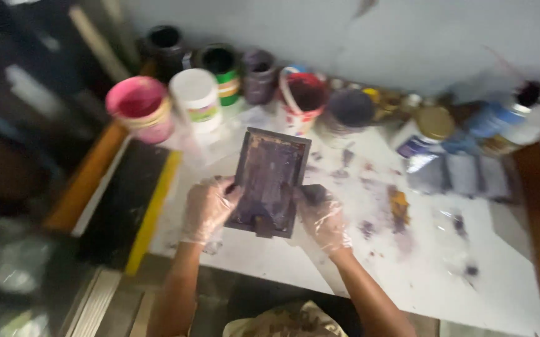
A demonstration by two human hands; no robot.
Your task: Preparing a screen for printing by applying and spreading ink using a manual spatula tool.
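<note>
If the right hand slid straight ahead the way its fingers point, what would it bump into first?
The right hand already touches the dark framed screen that both hands hold. Its fingers seem to point up and left, so it would probably press into that frame first, though blur hides the exact grip.

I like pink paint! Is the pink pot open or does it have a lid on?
Open. The pink pot shows a wide round mouth with pink inside and no lid over it.
</note>
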